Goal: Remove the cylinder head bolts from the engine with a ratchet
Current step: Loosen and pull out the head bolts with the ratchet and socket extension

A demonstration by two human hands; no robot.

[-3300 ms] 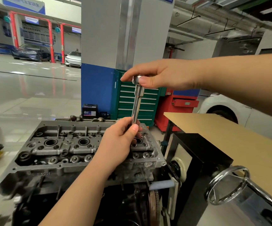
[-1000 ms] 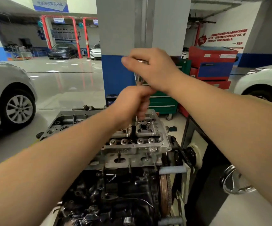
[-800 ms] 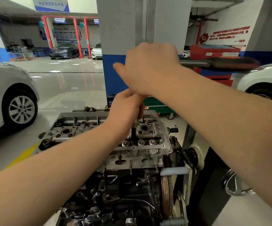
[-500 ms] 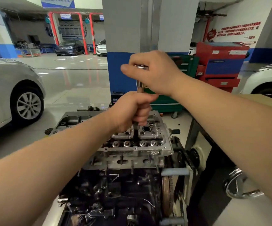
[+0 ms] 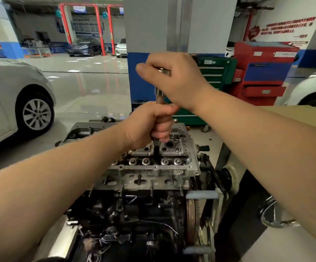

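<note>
The engine stands on a stand, its grey cylinder head facing up in the middle of the view. A steel extension bar rises upright from a black socket seated in a bolt hole near the head's right end. My left hand grips the lower part of the bar. My right hand grips the ratchet's head at the top of the bar; the ratchet's handle is hidden behind this hand. The bolt under the socket is hidden.
The engine stand's chrome hand wheel is at lower right, below a tan board. A silver car stands left, a white car right. Green and red tool cabinets stand behind by a pillar.
The ratchet handle swung out to the right 0.8 s ago and has come back behind my right hand. Both hands keep their grip on the upright bar, and the view has shifted slightly.
</note>
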